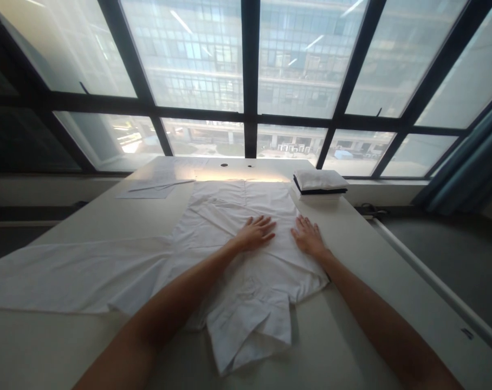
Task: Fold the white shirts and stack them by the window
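White shirt [230,238] lies spread on the pale table [87,222], its body in the middle and one long sleeve stretched out to the left, the collar end rumpled at the near edge. Both hands rest flat on it, palms down, fingers straight and slightly fanned, gripping nothing: the left hand [256,232] sits on the middle of the cloth, the right hand [308,236] just beside it, close to the shirt's right edge.

By its look the fabric is thin and light — soft, limp, creasing easily, with folds already showing across the far half. It should slide readily over the smooth table top, so pressing with flat palms would hold it steadier than a pinch in the middle. The best places to take hold are probably the firmer parts: a side seam, the shoulder line, the hem or the sleeve's cuff. Lifted by one corner only, it would likely sag and lose its shape.

Counted: one shirt spread out, two hands on it. At the far right of the table sits one stack of folded clothes [319,184] — white on top, a dark layer below; how many pieces it holds cannot be told. At the far left lies one sheet of paper [156,187].
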Available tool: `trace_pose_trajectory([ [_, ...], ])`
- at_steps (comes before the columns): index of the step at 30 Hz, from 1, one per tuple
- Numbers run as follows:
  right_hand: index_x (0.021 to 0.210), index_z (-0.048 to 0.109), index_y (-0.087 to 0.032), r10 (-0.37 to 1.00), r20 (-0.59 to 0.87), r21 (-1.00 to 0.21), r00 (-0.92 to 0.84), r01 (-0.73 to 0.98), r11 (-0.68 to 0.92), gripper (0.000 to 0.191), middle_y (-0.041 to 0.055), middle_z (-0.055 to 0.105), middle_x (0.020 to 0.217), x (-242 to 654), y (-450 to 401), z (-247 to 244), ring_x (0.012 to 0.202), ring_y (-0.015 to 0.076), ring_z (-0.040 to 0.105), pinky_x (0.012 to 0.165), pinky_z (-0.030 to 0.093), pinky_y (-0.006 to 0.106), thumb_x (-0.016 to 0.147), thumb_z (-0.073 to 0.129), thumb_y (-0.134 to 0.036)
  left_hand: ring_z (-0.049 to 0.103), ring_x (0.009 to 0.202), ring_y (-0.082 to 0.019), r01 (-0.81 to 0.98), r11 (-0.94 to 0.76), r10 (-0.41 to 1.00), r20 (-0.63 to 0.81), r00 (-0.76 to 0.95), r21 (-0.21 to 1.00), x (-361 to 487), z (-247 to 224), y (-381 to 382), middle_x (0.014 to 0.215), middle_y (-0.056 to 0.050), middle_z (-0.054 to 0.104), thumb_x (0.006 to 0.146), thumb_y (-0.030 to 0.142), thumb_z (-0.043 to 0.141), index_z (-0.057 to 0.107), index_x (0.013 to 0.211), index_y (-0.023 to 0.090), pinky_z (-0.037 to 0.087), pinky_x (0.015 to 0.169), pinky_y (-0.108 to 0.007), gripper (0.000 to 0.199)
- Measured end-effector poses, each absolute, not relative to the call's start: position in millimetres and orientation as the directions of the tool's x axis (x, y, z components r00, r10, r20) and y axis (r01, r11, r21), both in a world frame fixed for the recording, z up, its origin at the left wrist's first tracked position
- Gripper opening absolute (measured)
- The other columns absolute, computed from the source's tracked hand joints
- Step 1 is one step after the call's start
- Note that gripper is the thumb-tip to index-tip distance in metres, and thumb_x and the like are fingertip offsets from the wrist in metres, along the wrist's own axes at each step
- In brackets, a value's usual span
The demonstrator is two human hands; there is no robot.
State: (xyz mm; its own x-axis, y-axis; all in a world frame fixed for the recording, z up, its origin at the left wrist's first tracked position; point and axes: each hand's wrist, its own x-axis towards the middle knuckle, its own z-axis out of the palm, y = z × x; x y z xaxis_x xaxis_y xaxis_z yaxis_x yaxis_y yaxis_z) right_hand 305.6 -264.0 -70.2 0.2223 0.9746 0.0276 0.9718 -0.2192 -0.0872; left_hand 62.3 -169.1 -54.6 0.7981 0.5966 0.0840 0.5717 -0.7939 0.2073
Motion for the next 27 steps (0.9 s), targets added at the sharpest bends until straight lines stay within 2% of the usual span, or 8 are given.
trace_pose_trajectory([
  [2,0.163,0.023,-0.014,0.974,0.017,-0.076,0.226,0.972,-0.224,0.066,0.0092,0.014,0.170,304.4,-263.9,-70.2,0.156,0.0245,0.014,0.124,0.013,0.053,0.105,0.023,-0.047,0.017,0.155,-0.031,0.664,-0.725,0.685,0.093,0.722,0.185,41.5,-50.3,-147.4,0.167,-0.004,0.029,0.104,0.057,0.034,0.035,0.158,0.036,0.010,0.121,-0.063,0.057],
  [7,0.163,0.022,-0.014,0.975,0.014,-0.058,0.224,0.973,-0.223,0.067,0.0088,0.014,0.169,301.8,-264.8,-66.8,0.156,0.0250,0.015,0.123,0.014,0.056,0.105,0.021,-0.046,0.018,0.154,-0.035,0.919,-0.365,0.931,0.081,0.357,0.146,-22.6,-47.4,-93.9,0.168,-0.008,0.025,0.106,0.052,0.029,0.037,0.158,0.030,0.015,0.118,-0.068,0.057],
  [11,0.163,0.023,-0.015,0.974,0.023,-0.043,0.225,0.974,-0.224,0.066,0.0080,0.016,0.169,301.5,-266.7,-65.2,0.156,0.0262,0.016,0.123,0.016,0.056,0.104,0.020,-0.046,0.013,0.155,-0.034,0.938,-0.313,0.949,0.085,0.303,0.148,-37.8,-53.8,-81.6,0.169,-0.007,0.022,0.105,0.055,0.024,0.034,0.159,0.032,0.015,0.119,-0.067,0.060],
  [16,0.163,0.024,-0.021,0.976,0.024,-0.029,0.218,0.976,-0.217,0.063,0.0057,0.017,0.169,301.3,-267.0,-64.4,0.156,0.0262,0.015,0.123,0.017,0.054,0.105,0.019,-0.046,0.003,0.154,-0.044,0.952,-0.250,0.968,0.060,0.244,0.174,-32.2,-58.8,-80.7,0.171,-0.005,0.015,0.101,0.063,0.028,0.032,0.160,0.035,0.011,0.118,-0.069,0.065],
  [20,0.163,0.024,-0.023,0.973,0.015,-0.031,0.228,0.973,-0.228,0.062,0.0049,0.017,0.170,301.0,-265.4,-64.2,0.156,0.0251,0.015,0.123,0.016,0.054,0.105,0.020,-0.047,0.004,0.154,-0.045,0.941,-0.239,0.971,0.052,0.233,0.241,-31.7,-56.2,-78.7,0.170,-0.005,0.017,0.100,0.063,0.037,0.036,0.158,0.034,0.006,0.119,-0.068,0.065],
  [22,0.163,0.025,-0.023,0.972,0.018,-0.033,0.234,0.972,-0.233,0.062,0.0050,0.018,0.169,300.5,-264.6,-64.9,0.156,0.0246,0.016,0.123,0.017,0.055,0.105,0.021,-0.047,0.010,0.154,-0.043,0.916,-0.237,0.971,0.063,0.229,0.324,-32.3,-50.0,-78.0,0.168,-0.008,0.025,0.100,0.056,0.045,0.044,0.154,0.031,0.009,0.118,-0.068,0.060],
  [24,0.162,0.026,-0.022,0.972,0.031,-0.035,0.233,0.972,-0.232,0.062,0.0059,0.020,0.169,300.0,-264.5,-66.1,0.155,0.0243,0.018,0.123,0.017,0.054,0.105,0.021,-0.046,0.025,0.151,-0.039,0.883,-0.244,0.970,0.093,0.225,0.400,-34.9,-39.6,-79.0,0.162,-0.011,0.037,0.101,0.047,0.047,0.051,0.149,0.026,0.019,0.118,-0.065,0.053],
  [27,0.161,0.030,-0.020,0.974,0.067,-0.044,0.218,0.976,-0.215,0.062,0.0082,0.023,0.168,300.8,-265.6,-70.0,0.154,0.0256,0.022,0.122,0.019,0.055,0.105,0.023,-0.045,0.047,0.141,-0.029,0.853,-0.289,0.957,0.165,0.240,0.434,-47.7,-20.2,-86.8,0.151,-0.013,0.053,0.102,0.036,0.042,0.056,0.145,0.018,0.036,0.116,-0.047,0.049],
])
